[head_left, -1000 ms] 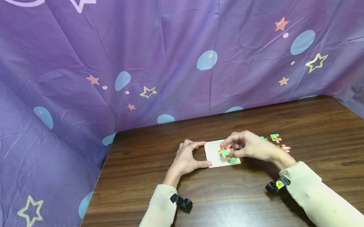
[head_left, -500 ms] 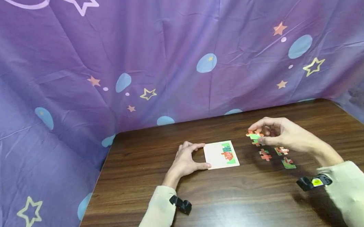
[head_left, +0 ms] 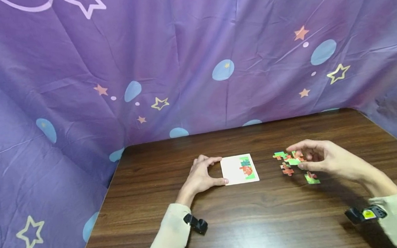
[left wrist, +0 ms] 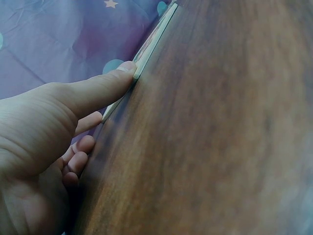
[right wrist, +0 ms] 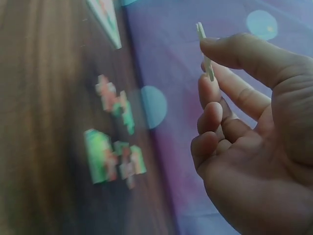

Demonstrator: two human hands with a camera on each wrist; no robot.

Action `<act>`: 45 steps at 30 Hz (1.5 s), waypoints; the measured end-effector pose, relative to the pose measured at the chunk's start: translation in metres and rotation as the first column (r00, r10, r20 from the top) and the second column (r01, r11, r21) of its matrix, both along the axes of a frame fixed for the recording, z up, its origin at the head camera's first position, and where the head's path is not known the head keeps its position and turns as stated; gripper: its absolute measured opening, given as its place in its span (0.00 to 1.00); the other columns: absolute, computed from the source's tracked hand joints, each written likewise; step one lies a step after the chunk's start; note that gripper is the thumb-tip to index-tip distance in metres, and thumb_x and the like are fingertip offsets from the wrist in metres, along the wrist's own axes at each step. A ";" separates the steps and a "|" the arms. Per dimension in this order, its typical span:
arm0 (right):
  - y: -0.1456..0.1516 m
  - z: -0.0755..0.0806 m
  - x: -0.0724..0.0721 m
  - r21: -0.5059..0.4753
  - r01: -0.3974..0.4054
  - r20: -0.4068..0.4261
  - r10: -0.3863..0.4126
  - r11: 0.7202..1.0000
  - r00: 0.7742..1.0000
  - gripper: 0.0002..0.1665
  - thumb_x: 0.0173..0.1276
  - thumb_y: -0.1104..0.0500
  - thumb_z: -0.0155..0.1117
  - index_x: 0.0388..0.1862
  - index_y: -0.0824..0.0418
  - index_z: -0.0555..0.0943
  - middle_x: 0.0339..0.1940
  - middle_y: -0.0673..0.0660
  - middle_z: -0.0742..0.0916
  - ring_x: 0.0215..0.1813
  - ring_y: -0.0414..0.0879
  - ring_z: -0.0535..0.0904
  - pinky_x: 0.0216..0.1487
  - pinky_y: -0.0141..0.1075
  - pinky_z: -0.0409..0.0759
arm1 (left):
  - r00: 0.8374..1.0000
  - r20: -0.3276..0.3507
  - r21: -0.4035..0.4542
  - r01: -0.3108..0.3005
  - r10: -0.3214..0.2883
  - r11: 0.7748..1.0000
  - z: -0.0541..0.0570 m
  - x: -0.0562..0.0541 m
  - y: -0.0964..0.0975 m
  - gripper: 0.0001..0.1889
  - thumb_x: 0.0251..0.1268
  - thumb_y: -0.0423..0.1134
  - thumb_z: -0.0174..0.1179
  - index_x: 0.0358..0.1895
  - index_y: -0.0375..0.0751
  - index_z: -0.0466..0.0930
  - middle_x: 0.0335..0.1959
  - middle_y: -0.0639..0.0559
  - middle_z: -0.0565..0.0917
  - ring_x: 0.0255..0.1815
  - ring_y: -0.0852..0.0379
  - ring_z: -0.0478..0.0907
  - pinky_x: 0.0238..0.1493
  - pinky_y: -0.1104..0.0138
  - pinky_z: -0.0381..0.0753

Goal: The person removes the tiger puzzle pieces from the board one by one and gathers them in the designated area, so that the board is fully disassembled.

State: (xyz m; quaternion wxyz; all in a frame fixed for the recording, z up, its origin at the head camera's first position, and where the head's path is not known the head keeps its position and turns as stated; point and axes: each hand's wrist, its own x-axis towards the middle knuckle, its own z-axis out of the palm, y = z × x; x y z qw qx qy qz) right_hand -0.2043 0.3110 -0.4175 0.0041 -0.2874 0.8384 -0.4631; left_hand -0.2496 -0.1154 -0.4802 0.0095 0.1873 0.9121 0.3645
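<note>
My left hand (head_left: 201, 176) holds the left side of a square white puzzle board (head_left: 230, 171), thumb on the near corner and index finger on the far one. Green and red puzzle pieces (head_left: 247, 170) sit fitted along the board's right side. To the right, my right hand (head_left: 331, 160) pinches a jigsaw piece (right wrist: 207, 58) between thumb and fingers. It is seen edge-on in the right wrist view, raised off the table. Below and around that hand lie loose jigsaw pieces (head_left: 287, 169), partly hidden in the head view.
A loose green-and-red piece (head_left: 311, 178) lies nearest the front of the group, on the dark wooden table (head_left: 257, 211). Behind the table hangs a purple cloth (head_left: 188, 64) printed with stars and ovals.
From over the board, my right hand has moved right with the jigsaw piece, now over the loose pieces and lower than half a second ago. My left hand keeps its hold on the board.
</note>
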 end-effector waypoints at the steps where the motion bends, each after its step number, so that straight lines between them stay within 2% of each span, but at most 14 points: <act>1: 0.001 -0.004 0.002 0.000 -0.004 0.009 0.004 1.000 1.000 0.29 0.74 0.70 0.75 0.71 0.59 0.83 0.37 0.56 0.85 0.34 0.44 0.83 0.33 0.39 0.82 | 1.000 0.004 -0.003 0.001 -0.001 1.000 0.002 0.001 0.000 0.44 0.50 0.51 0.91 0.75 0.56 0.84 0.54 0.52 0.77 0.58 0.52 0.70 0.67 0.52 0.71; 4: 0.005 -0.014 0.007 0.003 0.004 0.046 -0.004 1.000 0.999 0.29 0.73 0.69 0.76 0.71 0.62 0.83 0.41 0.56 0.87 0.38 0.43 0.84 0.36 0.38 0.83 | 1.000 0.009 -0.016 0.007 -0.007 1.000 0.007 0.003 0.001 0.44 0.51 0.51 0.90 0.76 0.54 0.84 0.55 0.51 0.78 0.58 0.51 0.71 0.67 0.51 0.72; 7: 0.007 -0.023 0.011 0.021 0.021 0.042 -0.022 1.000 0.999 0.29 0.71 0.68 0.78 0.70 0.61 0.84 0.39 0.54 0.85 0.38 0.42 0.81 0.36 0.37 0.81 | 1.000 0.021 -0.019 0.008 -0.007 1.000 0.009 0.003 0.001 0.45 0.52 0.52 0.90 0.76 0.54 0.83 0.56 0.50 0.78 0.59 0.50 0.71 0.67 0.51 0.72; 11: 0.009 -0.034 0.014 0.038 0.021 0.024 -0.022 0.999 0.999 0.28 0.69 0.67 0.80 0.67 0.60 0.86 0.35 0.52 0.83 0.35 0.42 0.78 0.33 0.39 0.77 | 1.000 0.027 -0.014 0.006 -0.006 1.000 0.010 0.004 0.001 0.45 0.52 0.52 0.90 0.76 0.54 0.83 0.56 0.50 0.78 0.60 0.50 0.71 0.68 0.51 0.72; 17: 0.009 -0.046 0.014 0.059 0.019 -0.004 -0.019 0.998 1.000 0.28 0.65 0.67 0.84 0.63 0.56 0.88 0.38 0.51 0.87 0.31 0.42 0.79 0.30 0.38 0.76 | 1.000 0.029 -0.016 0.005 -0.004 1.000 0.010 0.003 0.001 0.45 0.52 0.52 0.90 0.76 0.55 0.83 0.56 0.51 0.78 0.60 0.51 0.71 0.68 0.51 0.72; 24: 0.009 -0.057 0.013 0.068 0.032 -0.035 -0.030 0.997 0.999 0.27 0.63 0.68 0.84 0.61 0.57 0.89 0.41 0.51 0.88 0.30 0.42 0.78 0.28 0.37 0.75 | 1.000 0.030 -0.022 0.006 -0.005 1.000 0.010 0.003 0.002 0.45 0.51 0.52 0.90 0.77 0.56 0.83 0.57 0.51 0.78 0.60 0.51 0.71 0.68 0.51 0.72; 45: 0.005 -0.058 0.014 0.063 0.046 -0.029 -0.045 0.997 0.999 0.28 0.62 0.69 0.85 0.61 0.58 0.88 0.42 0.52 0.87 0.31 0.42 0.77 0.29 0.37 0.75 | 1.000 0.025 -0.025 0.006 -0.005 1.000 0.010 0.003 0.001 0.45 0.51 0.52 0.90 0.77 0.57 0.83 0.57 0.50 0.78 0.60 0.50 0.71 0.68 0.51 0.72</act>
